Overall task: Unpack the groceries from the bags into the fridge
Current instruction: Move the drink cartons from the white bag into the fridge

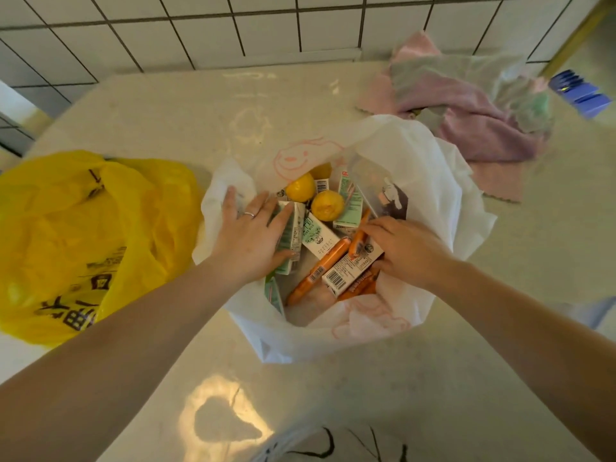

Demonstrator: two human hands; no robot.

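Both your hands are down in the open white bag (416,181), which lies slumped on the desk (366,395) with its mouth spread wide, so the groceries sit loose in a heap you can reach from above. Your left hand (253,235) lies flat with fingers nearly straight over an upright milk carton (293,238) at the left side of the pile; that grip is spread apart, pressing or steadying, not yet wrapped round anything. Your right hand (406,251) has its fingers curled onto the carton with the barcode (350,268) and the orange sausage sticks (320,265) beside it; the fingertips are hidden under the hand, so I cannot tell exactly which of these that grip is clamped on.

Two lemons (326,205) rest on top of more cartons at the back of the bag, touching each other, and they look likely to roll if you pull a carton from under them. A flat printed packet (390,198) stands tilted against the right wall of the bag.

Left of the white bag, just beside it, sits the yellow bag (83,235), crumpled and closed over, its contents hidden. Crumpled pink and green cloths (473,105) lie behind the white bag near the tiled wall (200,31). The fridge is not in view, so nothing here has reached it yet
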